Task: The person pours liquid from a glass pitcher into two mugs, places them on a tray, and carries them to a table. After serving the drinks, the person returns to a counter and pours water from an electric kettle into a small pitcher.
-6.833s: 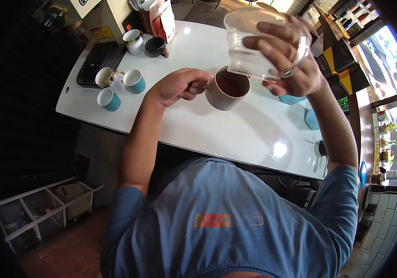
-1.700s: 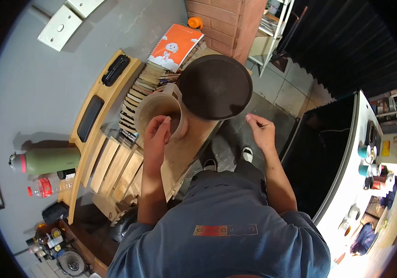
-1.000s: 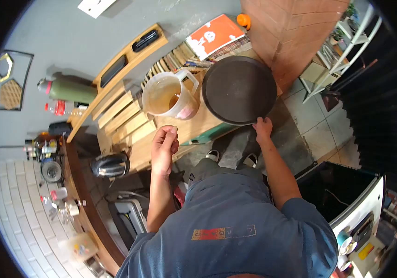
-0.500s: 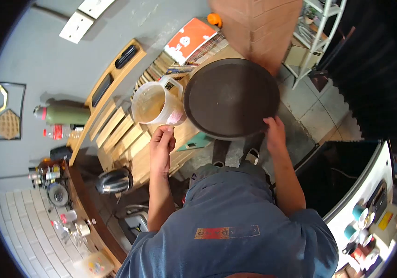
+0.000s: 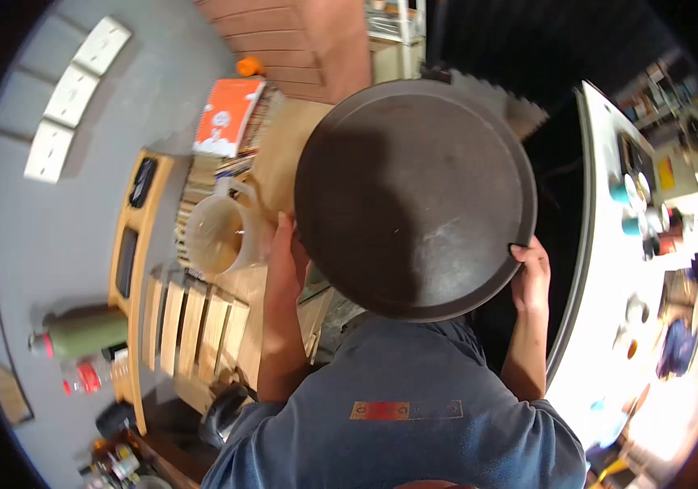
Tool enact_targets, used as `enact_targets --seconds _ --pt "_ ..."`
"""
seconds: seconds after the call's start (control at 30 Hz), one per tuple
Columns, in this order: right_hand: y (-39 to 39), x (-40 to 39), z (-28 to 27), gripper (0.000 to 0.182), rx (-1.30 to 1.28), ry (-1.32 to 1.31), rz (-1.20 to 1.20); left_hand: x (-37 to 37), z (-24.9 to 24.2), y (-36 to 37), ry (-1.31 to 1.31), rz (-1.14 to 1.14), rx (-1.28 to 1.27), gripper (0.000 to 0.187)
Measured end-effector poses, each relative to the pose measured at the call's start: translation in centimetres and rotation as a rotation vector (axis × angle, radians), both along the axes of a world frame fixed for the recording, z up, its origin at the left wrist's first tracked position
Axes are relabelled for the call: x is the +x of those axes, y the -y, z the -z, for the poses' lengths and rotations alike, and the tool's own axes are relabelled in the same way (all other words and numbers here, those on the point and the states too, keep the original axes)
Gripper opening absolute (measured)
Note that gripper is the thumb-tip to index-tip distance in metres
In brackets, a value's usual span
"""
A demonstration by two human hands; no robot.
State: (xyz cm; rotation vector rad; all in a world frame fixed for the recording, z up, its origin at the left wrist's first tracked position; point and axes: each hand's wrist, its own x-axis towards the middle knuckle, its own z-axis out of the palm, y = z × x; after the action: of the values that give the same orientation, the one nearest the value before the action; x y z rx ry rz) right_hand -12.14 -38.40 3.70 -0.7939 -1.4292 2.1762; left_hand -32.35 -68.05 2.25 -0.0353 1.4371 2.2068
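1. Gripping the round tray ahead, at 12 o'clock, the right hand clasps its 4 o'clock rim.
2. Left hand at 8 o'clock; whether its fingers grip is unclear.
3. Holding seems the step; the next move likely calls for level support.

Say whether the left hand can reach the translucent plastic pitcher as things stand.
Probably yes: the pitcher stands close beside the left hand, nothing visible between them, though that hand is at the rim of the round dark tray and may need to leave it.
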Motion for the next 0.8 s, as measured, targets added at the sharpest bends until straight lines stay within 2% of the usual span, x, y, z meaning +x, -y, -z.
enact_targets --seconds 0.1,0.2,0.27,0.33,0.37,0.43,0.5,0.6,0.7,0.8 --pt "2.2 4.7 1.3 0.038 0.143 0.102 -0.011 1.2 0.9 -2.1 0.086 0.134 0.157 0.049" --pt "4.3 8.2 0.8 0.045 0.257 0.127 0.054 2.7 1.2 -5.0 0.147 0.291 0.124 0.050" --pt "5.0 11.2 0.6 0.044 0.298 0.172 0.149 4.6 0.8 -6.8 0.143 0.280 0.013 0.044" --pt "5.5 13.7 0.6 0.041 0.377 0.183 0.234 6.9 -1.7 -8.9 0.082 0.332 -0.082 0.044" --pt "5.6 14.8 0.8 0.041 0.371 0.181 0.268 7.8 -2.8 -9.8 0.022 0.342 -0.168 0.044" --pt "5.4 17.1 1.5 0.041 0.368 0.167 0.386 8.0 1.0 -11.5 -0.027 0.413 -0.132 0.043" --pt "5.2 19.2 0.9 0.040 0.322 0.157 0.472 8.8 2.3 -13.9 -0.071 0.487 -0.089 0.042" --pt "4.2 23.4 1.8 0.037 0.275 0.195 0.569 11.8 1.7 -18.2 -0.178 0.579 -0.164 0.044" --pt "3.1 27.6 3.8 0.037 0.326 0.257 0.701 16.1 0.3 -22.4 -0.145 0.681 -0.191 0.045" --pt "1.5 31.4 4.2 0.038 0.257 0.232 0.785 19.9 0.2 -26.2 -0.139 0.770 -0.203 0.047"
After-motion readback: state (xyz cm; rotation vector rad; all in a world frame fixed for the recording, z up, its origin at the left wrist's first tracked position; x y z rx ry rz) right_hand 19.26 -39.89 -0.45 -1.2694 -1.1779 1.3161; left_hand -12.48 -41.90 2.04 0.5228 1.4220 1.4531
